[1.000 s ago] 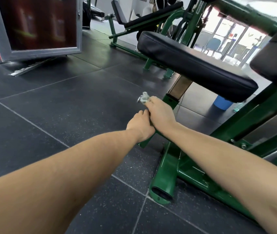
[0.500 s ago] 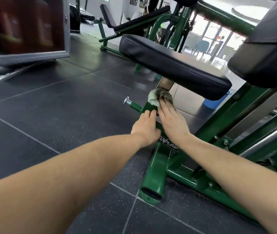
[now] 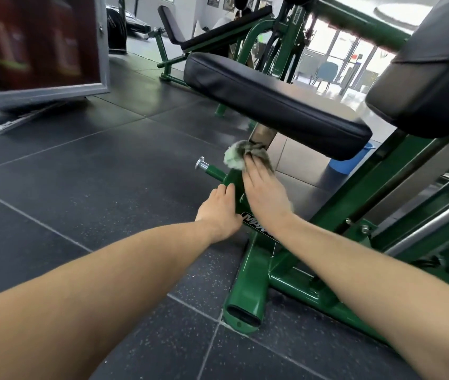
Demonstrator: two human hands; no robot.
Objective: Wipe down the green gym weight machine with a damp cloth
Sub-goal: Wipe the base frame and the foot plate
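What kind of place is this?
Most likely a gym floor. A green weight machine with a black padded seat fills the view, another padded bench stands behind, and the floor is dark rubber tiles.

Green frame (image 3: 248, 272), black pad (image 3: 272, 105)

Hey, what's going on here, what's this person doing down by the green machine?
A person is cleaning the green weight machine. The right hand presses a crumpled cloth against the slanted green post just under the black seat pad, fingers laid flat over it. The left hand rests against the side of the same post, below the chrome pin. A blue bucket sits behind.
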